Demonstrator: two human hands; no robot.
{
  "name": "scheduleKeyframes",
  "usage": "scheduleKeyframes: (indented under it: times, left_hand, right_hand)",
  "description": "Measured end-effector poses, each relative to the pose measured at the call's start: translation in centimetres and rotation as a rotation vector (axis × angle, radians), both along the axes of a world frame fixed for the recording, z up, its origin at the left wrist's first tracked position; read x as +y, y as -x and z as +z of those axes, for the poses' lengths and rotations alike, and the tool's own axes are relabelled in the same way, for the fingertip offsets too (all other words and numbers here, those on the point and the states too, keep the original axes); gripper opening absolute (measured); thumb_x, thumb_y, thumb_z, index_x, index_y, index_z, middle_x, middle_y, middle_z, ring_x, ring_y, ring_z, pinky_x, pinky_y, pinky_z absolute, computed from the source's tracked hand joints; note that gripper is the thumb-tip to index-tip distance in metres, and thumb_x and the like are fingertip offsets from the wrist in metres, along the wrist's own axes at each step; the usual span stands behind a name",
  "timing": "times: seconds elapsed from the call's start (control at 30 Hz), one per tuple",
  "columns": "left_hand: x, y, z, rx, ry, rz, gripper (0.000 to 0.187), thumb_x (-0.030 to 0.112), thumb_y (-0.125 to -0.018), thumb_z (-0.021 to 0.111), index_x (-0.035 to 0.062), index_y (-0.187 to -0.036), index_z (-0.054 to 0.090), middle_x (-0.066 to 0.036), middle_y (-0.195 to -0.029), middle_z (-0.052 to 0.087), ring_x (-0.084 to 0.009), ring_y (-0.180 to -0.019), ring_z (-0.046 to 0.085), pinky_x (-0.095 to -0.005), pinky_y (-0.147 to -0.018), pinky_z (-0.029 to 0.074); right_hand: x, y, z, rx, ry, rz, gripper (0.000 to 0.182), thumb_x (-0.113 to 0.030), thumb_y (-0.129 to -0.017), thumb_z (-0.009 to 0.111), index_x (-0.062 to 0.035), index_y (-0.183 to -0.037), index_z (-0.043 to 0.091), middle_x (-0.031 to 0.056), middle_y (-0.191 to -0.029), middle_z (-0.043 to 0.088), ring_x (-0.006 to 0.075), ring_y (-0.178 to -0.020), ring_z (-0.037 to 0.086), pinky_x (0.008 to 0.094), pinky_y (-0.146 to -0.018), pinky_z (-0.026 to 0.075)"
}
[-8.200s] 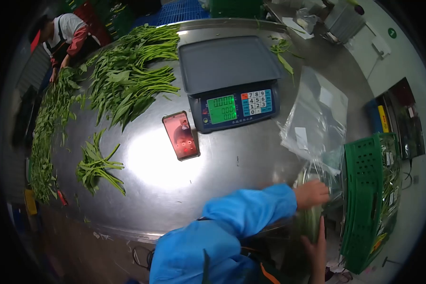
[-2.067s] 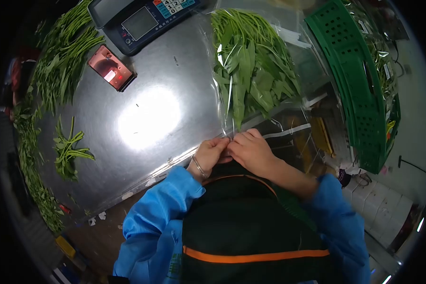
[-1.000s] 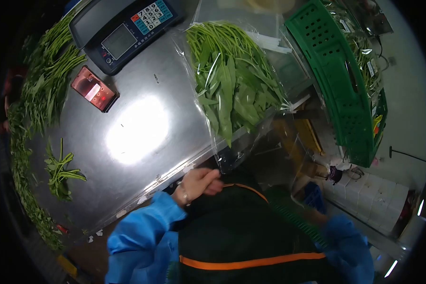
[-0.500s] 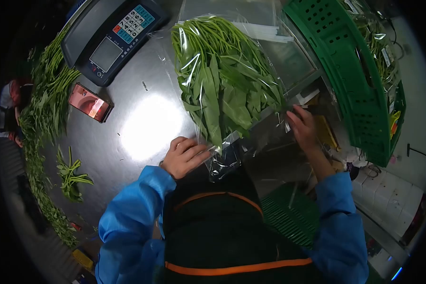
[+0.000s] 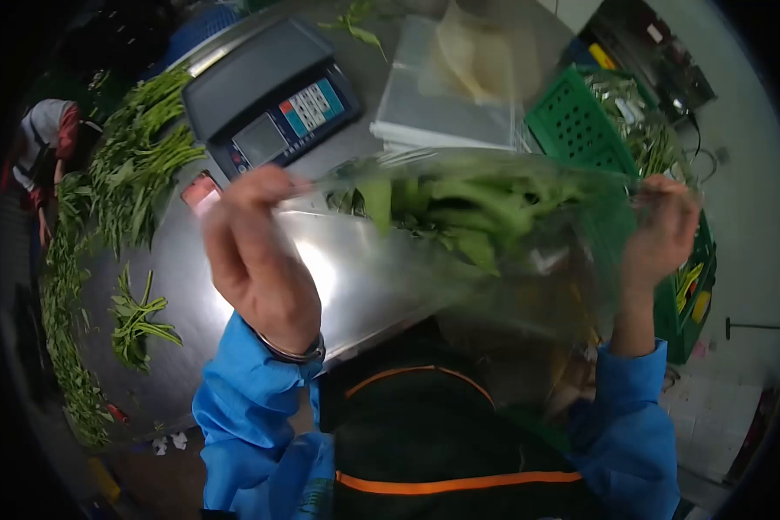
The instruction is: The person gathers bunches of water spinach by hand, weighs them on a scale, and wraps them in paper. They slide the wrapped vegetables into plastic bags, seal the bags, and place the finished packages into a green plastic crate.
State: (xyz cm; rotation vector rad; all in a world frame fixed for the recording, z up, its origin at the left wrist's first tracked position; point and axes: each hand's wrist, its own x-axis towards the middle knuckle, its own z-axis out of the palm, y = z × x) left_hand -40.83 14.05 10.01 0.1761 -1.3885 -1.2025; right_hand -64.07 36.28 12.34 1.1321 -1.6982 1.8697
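Note:
A clear plastic bag (image 5: 572, 286) is stretched between my two hands, raised above the table's front edge. Leafy green vegetables (image 5: 468, 204) show inside it, blurred by motion, with their stems hidden from this angle. My left hand (image 5: 264, 251) is closed on the bag's left corner, fingers curled. On the opposite side, my right hand (image 5: 663, 230) pinches the other corner beside the green crate. A phone (image 5: 201, 192) lies partly behind my left hand.
A digital scale (image 5: 273, 104) stands at the back left. Flat plastic bags (image 5: 442, 95) are stacked behind the held one. Loose greens (image 5: 139, 165) line the left edge, near a small bunch (image 5: 139, 321). A green crate (image 5: 581, 121) holds bagged greens; another person (image 5: 48, 147) is far left.
Both hands have risen and spread apart, lifting the bag of greens off the table. The bag's opening edge is now pulled taut between them. My view has shifted.

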Motion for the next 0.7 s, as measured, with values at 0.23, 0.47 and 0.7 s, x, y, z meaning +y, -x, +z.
scheduleKeyframes:
  times: [0.23, 0.47, 0.7]
  left_hand:
    - [-3.2, 2.9, 2.0, 0.120, -0.426, -0.086, 0.021, 0.021, -0.093, 0.043, 0.0031, -0.093, 0.052, -0.006, -0.085, 0.054, -0.0139, -0.073, 0.049, -0.0273, -0.066, 0.041]
    - [-3.5, 1.4, 1.2, 0.144, -0.389, -0.074, 0.021, 0.022, -0.094, 0.042, 0.0036, -0.093, 0.051, -0.006, -0.083, 0.054, -0.0112, -0.067, 0.048, -0.0228, -0.062, 0.040]
    - [-3.6, 1.4, 0.7, 0.170, -0.377, -0.054, 0.020, 0.021, -0.094, 0.042, 0.0039, -0.093, 0.051, -0.006, -0.082, 0.054, -0.0113, -0.067, 0.048, -0.0235, -0.061, 0.040]
  right_hand:
    - [-6.3, 2.2, 2.9, -0.321, -0.153, 0.082, 0.021, -0.020, -0.090, 0.049, 0.0000, -0.090, 0.057, 0.0062, -0.078, 0.059, 0.0088, -0.063, 0.055, 0.0189, -0.046, 0.037]
    - [-7.5, 0.6, 2.6, -0.398, -0.099, 0.209, 0.018, -0.017, -0.088, 0.052, 0.0000, -0.092, 0.054, 0.0067, -0.078, 0.058, 0.0129, -0.067, 0.058, 0.0206, -0.048, 0.040]
    - [-7.5, 1.0, 1.3, -0.316, -0.107, 0.176, 0.018, -0.013, -0.085, 0.058, 0.0013, -0.095, 0.055, 0.0092, -0.083, 0.061, 0.0118, -0.068, 0.057, 0.0205, -0.055, 0.042]
